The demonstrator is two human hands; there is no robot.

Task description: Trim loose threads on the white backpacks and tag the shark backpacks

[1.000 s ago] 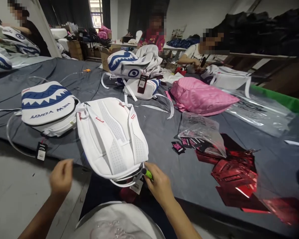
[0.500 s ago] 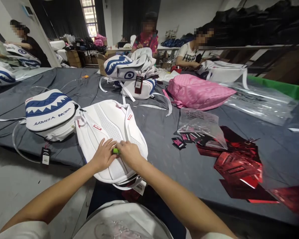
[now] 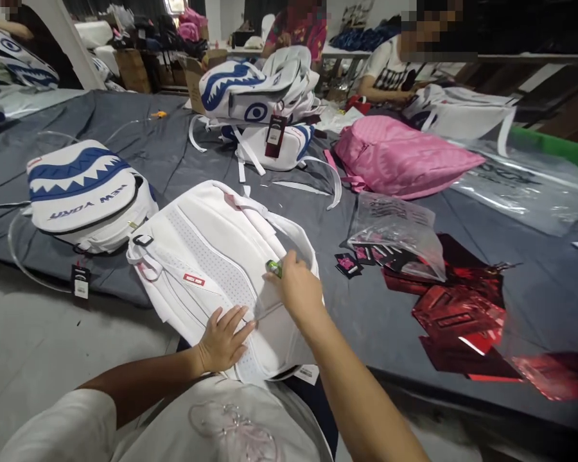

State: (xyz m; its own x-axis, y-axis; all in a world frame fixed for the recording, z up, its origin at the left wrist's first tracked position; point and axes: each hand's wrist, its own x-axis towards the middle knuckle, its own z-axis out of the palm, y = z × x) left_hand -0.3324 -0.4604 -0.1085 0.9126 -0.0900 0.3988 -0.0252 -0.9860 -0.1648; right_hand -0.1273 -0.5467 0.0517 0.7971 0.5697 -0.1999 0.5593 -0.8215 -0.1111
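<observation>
Right of a rounded blue-and-white backpack (image 3: 81, 183), find a white padded backpack (image 3: 221, 224), straps up, at the grey cloth-covered table (image 3: 356, 333); probably light, soft. Touching it with spread left hand (image 3: 225, 340); gripping small green object (image 3: 273, 268) in right hand (image 3: 298, 285). Best lifted by its straps (image 3: 299, 236).

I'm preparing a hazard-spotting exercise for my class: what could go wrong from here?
The small green item in the right hand is close to the white backpack, so a slip might mark or snag the fabric.

The backpack's near end overhangs the table; if the left hand, spread on it, lifted, the bag might slide toward the lap.
</observation>
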